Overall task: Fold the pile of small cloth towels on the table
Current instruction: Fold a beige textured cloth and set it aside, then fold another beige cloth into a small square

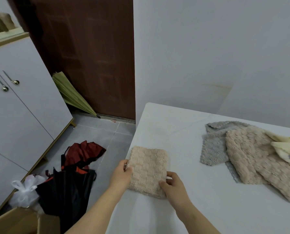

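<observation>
The folded towel (147, 169) lies at the left edge of the table (174, 119). The left hand (122, 173) pinches its left side and the right hand (174, 184) grips its near right corner. This close to the edge it could slip to the floor, and the thick, fluffy fold may spring open when let go. The pile (252, 157) sits well apart on the right, with nothing between. Umbrellas (68, 183) and a bag (25, 191) lie on the floor below
</observation>
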The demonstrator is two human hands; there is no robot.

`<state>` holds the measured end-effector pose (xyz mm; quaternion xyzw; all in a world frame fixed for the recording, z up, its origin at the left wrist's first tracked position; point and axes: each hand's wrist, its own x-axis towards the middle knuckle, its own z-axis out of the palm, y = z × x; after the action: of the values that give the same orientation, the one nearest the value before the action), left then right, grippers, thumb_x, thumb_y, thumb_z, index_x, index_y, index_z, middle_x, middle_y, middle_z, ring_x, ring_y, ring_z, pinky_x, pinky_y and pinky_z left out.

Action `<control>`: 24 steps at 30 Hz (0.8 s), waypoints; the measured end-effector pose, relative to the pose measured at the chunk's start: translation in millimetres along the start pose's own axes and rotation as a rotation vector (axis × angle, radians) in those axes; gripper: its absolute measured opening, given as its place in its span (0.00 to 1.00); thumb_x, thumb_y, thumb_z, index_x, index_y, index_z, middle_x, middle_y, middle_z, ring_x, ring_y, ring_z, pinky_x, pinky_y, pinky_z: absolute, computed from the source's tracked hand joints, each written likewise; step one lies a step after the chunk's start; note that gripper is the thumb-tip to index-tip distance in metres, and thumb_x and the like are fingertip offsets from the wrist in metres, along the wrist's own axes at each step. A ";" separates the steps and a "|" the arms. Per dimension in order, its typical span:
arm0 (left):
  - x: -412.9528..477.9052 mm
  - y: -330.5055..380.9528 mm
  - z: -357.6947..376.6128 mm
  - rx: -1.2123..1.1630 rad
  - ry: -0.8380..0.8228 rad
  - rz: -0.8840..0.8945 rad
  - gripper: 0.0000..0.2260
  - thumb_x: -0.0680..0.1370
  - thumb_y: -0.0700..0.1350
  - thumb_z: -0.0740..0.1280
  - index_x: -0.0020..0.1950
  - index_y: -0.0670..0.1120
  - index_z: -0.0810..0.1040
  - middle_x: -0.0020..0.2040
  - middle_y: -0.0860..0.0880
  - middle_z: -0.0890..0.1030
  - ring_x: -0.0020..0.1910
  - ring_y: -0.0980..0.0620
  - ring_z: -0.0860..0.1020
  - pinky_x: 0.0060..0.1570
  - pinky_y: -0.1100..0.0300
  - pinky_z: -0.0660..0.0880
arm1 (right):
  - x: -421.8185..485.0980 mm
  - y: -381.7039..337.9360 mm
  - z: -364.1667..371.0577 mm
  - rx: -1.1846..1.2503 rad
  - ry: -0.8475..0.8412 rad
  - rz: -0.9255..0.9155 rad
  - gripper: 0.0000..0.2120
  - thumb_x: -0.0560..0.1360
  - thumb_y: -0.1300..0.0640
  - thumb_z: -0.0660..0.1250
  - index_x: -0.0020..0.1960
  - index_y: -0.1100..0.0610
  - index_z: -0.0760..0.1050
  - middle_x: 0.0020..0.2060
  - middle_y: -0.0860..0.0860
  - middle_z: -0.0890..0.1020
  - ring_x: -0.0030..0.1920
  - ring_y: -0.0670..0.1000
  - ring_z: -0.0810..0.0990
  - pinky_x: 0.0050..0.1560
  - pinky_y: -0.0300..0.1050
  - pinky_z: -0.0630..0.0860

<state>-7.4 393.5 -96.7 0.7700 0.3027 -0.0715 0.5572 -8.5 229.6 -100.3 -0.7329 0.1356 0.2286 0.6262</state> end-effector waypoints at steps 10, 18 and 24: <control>-15.2 3.1 11.9 0.593 0.147 0.202 0.23 0.79 0.42 0.58 0.73 0.50 0.59 0.72 0.51 0.62 0.69 0.48 0.61 0.67 0.55 0.63 | -3.9 9.9 -20.3 -0.059 0.076 -0.027 0.14 0.76 0.61 0.63 0.59 0.51 0.67 0.53 0.50 0.74 0.51 0.50 0.74 0.46 0.39 0.68; -38.6 47.8 71.9 0.674 -0.035 0.421 0.15 0.79 0.44 0.56 0.65 0.51 0.70 0.65 0.52 0.72 0.64 0.51 0.69 0.62 0.58 0.66 | -18.6 14.6 -95.5 -0.094 0.204 -0.074 0.08 0.76 0.60 0.62 0.55 0.51 0.69 0.47 0.47 0.75 0.48 0.49 0.74 0.40 0.34 0.68; -72.0 76.1 157.2 0.635 -0.219 0.535 0.13 0.80 0.45 0.58 0.63 0.50 0.72 0.62 0.51 0.74 0.60 0.52 0.72 0.59 0.59 0.69 | -30.9 23.8 -182.9 -0.138 0.331 -0.114 0.08 0.76 0.60 0.61 0.54 0.52 0.70 0.49 0.49 0.76 0.50 0.50 0.74 0.46 0.41 0.67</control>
<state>11.8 209.2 -60.5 0.9425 -0.0056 -0.0956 0.3203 -16.4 43.4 -84.7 -0.8082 0.1790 0.0780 0.5556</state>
